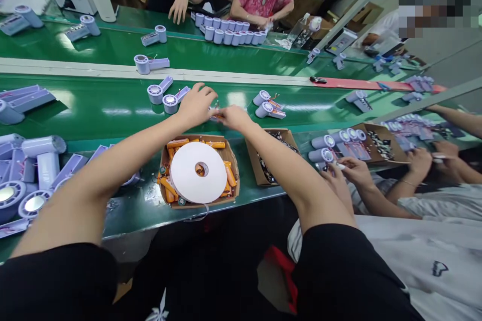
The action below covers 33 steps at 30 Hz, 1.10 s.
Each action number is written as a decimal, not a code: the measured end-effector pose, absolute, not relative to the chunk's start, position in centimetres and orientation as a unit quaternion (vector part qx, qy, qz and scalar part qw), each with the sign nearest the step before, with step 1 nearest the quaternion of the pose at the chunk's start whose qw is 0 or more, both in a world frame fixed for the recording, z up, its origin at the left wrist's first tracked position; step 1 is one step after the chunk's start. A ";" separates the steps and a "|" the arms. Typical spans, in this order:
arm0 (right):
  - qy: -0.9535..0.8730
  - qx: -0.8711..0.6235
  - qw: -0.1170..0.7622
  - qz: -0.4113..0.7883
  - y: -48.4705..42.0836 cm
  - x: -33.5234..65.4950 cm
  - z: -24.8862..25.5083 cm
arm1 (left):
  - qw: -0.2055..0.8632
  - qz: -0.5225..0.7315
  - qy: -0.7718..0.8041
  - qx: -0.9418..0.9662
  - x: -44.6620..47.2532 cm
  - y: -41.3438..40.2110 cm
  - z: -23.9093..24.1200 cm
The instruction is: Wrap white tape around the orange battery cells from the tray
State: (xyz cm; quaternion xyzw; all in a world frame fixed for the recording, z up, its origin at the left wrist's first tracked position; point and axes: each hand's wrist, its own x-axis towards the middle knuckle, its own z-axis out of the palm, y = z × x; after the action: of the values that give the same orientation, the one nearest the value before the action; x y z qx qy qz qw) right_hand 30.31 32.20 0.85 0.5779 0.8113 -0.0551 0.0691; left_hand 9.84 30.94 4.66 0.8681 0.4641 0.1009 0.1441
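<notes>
Both my arms reach forward over the green conveyor belt [113, 110]. My left hand [196, 104] hovers palm down with fingers curled over a small part [216, 114] on the belt. My right hand [234, 117] meets it from the right, its fingers pinched on the same small part. The part is mostly hidden and blurred. Just left of my hands lie two lilac handheld fans [167, 95]. Below my hands a cardboard box [199, 173] holds orange batteries and a white tape roll [198, 171].
A second box of small parts [269, 160] sits to the right. Lilac fan shells pile at the left [33, 170]. More fans [267, 106] ride the belt. A co-worker's hands [348, 170] work at my right; other people sit across the line.
</notes>
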 end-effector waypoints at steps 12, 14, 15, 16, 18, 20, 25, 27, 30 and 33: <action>0.762 0.589 -0.229 -0.146 20.4 31.7 7.3 | 0.160 0.007 0.270 0.949 -0.4 14.3 6.6; 0.736 0.552 -0.258 -0.294 13.7 31.5 7.1 | 0.115 0.106 0.304 0.940 -1.4 12.4 6.1; 0.725 0.515 -0.256 -0.380 10.4 31.1 6.5 | 0.087 0.152 0.317 0.932 -1.7 11.2 5.8; 0.713 0.474 -0.255 -0.450 7.5 30.3 5.5 | 0.060 0.193 0.325 0.924 -1.8 10.0 5.4; 0.703 0.389 -0.248 -0.541 2.9 28.0 3.1 | 0.019 0.247 0.329 0.911 -1.9 8.0 4.5; 0.722 0.327 -0.211 -0.572 0.4 25.6 0.9 | -0.007 0.279 0.339 0.899 -2.2 6.8 3.6; 0.784 0.426 -0.096 -0.441 2.4 25.3 0.3 | -0.024 0.330 0.400 0.855 -4.0 6.3 2.5; 0.745 0.580 -0.145 -0.296 5.5 27.0 1.4 | -0.035 0.319 0.401 0.858 -4.0 5.9 2.4; 0.690 0.705 -0.078 -0.143 10.3 29.3 2.6 | -0.042 0.288 0.405 0.867 -3.1 5.1 2.3; 0.701 0.690 -0.073 -0.163 12.6 30.6 2.7 | -0.040 0.276 0.400 0.873 -2.2 4.3 2.3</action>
State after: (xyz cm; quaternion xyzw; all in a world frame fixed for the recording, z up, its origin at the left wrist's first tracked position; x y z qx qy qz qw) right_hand 30.60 12.65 2.65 0.6903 0.7012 -0.1628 -0.0730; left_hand -2.16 4.33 2.32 0.8729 0.4004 0.2759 -0.0397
